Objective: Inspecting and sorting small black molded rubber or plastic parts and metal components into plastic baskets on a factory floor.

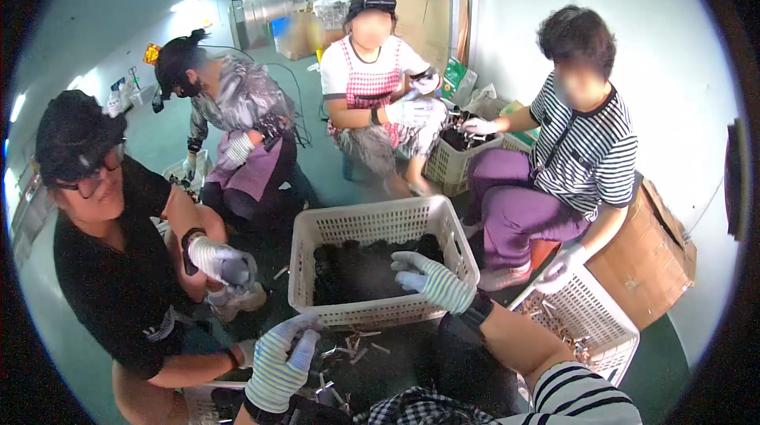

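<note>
My left hand (pixel 279 368), in a striped knit glove with pale fingertips, is raised at the near left side of a white plastic basket (pixel 380 316). Its fingers and thumb are bent toward each other; whatever may be between them is too small to make out. Over the basket's right part reaches my right hand (pixel 437 281), gloved alike, fingers apart and nothing visible in them. Below it in the basket lies a heap of black pieces (pixel 356 271), blurred in the middle. Small pale strips (pixel 360 354) are scattered on a dark surface between my hands.
A second white basket (pixel 590 306) with small metallic pieces stands at my right, beside a cardboard box (pixel 653 259). Close at my left sits a co-worker in black (pixel 103 259); three others sit farther off. Another filled basket (pixel 451 168) is between two of them.
</note>
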A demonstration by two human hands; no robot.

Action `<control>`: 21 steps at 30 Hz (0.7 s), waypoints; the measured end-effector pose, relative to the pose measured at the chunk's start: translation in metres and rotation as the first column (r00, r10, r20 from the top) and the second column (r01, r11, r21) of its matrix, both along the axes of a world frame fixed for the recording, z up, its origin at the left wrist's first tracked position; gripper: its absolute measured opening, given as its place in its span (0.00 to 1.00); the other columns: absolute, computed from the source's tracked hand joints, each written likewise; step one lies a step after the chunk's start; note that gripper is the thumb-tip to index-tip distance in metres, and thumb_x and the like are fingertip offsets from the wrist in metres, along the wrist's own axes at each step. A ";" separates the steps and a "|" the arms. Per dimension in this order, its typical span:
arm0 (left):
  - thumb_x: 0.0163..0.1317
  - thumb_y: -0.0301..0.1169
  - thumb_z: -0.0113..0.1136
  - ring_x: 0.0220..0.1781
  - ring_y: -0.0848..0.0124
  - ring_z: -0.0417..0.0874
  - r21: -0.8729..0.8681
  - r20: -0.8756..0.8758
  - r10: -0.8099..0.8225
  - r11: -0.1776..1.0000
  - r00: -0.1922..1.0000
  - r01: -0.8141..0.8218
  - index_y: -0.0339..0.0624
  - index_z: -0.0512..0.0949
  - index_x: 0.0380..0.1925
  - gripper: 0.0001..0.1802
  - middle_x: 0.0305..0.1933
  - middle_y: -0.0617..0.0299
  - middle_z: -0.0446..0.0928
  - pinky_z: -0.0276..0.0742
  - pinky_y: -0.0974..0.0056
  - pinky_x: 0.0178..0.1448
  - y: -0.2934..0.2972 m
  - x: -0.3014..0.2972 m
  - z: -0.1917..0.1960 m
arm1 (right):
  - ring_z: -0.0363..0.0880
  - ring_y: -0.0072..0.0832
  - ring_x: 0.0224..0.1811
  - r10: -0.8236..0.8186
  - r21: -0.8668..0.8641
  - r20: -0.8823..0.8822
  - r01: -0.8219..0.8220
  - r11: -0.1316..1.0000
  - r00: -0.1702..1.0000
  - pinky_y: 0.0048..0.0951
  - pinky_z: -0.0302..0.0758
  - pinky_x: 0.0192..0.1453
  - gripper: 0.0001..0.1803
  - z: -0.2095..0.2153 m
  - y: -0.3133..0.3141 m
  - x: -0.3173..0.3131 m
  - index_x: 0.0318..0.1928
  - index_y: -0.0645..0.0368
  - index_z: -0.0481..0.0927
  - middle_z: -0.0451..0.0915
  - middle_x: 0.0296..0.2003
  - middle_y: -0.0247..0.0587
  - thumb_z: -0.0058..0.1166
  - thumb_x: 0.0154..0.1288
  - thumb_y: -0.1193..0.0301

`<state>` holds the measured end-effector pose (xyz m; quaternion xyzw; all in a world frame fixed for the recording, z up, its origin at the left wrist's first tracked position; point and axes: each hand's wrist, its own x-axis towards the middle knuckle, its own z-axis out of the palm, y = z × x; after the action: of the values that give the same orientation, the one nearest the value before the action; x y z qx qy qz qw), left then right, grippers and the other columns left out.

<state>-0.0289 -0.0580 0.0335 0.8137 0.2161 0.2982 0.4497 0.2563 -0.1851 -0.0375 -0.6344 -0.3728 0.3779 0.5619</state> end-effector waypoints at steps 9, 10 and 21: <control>0.65 0.26 0.52 0.56 0.70 0.76 -0.353 0.263 0.148 0.934 0.953 -0.048 0.38 0.68 0.61 0.23 0.56 0.57 0.75 0.71 0.65 0.59 0.031 0.017 -0.011 | 0.72 0.27 0.54 -0.429 0.341 -0.162 0.459 0.821 0.888 0.32 0.74 0.57 0.30 0.006 0.012 0.033 0.64 0.61 0.65 0.70 0.54 0.40 0.56 0.64 0.67; 0.65 0.27 0.52 0.57 0.69 0.75 -0.416 0.303 0.222 0.906 0.927 -0.081 0.38 0.67 0.61 0.23 0.57 0.57 0.74 0.70 0.64 0.60 0.043 0.017 -0.009 | 0.72 0.28 0.54 -0.442 0.372 -0.280 0.520 0.768 0.852 0.33 0.74 0.57 0.30 0.007 0.013 0.035 0.65 0.61 0.63 0.70 0.55 0.41 0.56 0.65 0.67; 0.75 0.37 0.38 0.67 0.59 0.68 -0.483 0.218 0.255 0.867 0.942 -0.123 0.38 0.56 0.68 0.26 0.66 0.53 0.65 0.63 0.57 0.70 0.083 0.033 -0.012 | 0.66 0.37 0.65 -0.279 0.279 -0.354 0.385 0.880 0.893 0.38 0.66 0.67 0.33 0.025 0.040 0.018 0.69 0.62 0.58 0.66 0.63 0.46 0.54 0.67 0.70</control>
<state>0.0039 0.0251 0.0212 0.6081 0.2960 0.3908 0.6244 0.2748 -0.1449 -0.0120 -0.5162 -0.2264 0.2969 0.7708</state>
